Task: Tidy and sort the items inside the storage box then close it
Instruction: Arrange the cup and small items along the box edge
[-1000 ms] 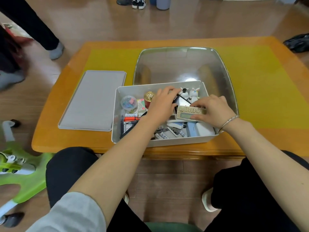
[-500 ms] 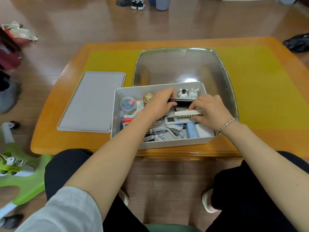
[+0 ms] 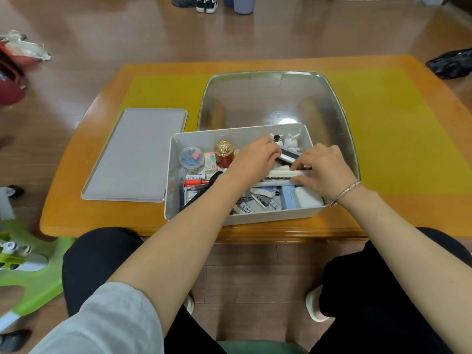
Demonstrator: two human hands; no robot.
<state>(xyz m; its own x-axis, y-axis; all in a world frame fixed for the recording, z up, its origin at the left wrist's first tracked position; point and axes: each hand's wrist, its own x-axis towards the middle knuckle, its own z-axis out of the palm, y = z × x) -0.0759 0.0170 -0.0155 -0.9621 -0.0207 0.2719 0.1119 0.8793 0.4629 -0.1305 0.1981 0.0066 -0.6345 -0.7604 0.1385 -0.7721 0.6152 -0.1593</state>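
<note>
Orange desk (image 3: 76, 215) carries the storage box (image 3: 176, 200); inside it, the left hand (image 3: 251, 162) seemingly curls round a dark bar (image 3: 290, 155), while the right hand (image 3: 324, 171) pinches a cream slab (image 3: 283, 172).

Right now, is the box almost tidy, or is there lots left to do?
Lots left. Done: the lid is off, lying on the table left of the storage box. In hand: the left hand and right hand are both inside, the right gripping a long cream case. Left: pens and small bits are jumbled, and the lid must go on.
</note>
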